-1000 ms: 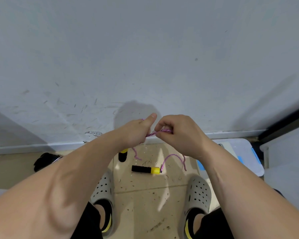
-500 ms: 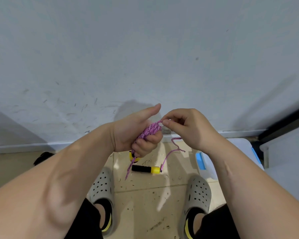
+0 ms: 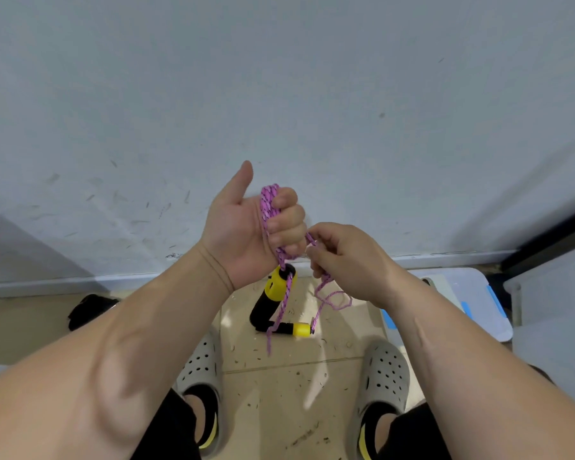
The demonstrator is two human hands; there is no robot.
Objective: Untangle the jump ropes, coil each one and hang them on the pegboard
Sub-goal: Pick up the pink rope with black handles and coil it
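Raising coiled rope (image 3: pixel 269 207) (left hand (image 3: pixel 246 227))

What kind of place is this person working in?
Probably an indoor utility or storage corner. The signs: a scuffed white wall with a baseboard, a tiled floor littered with small debris, and a plastic bin lid lying on it.
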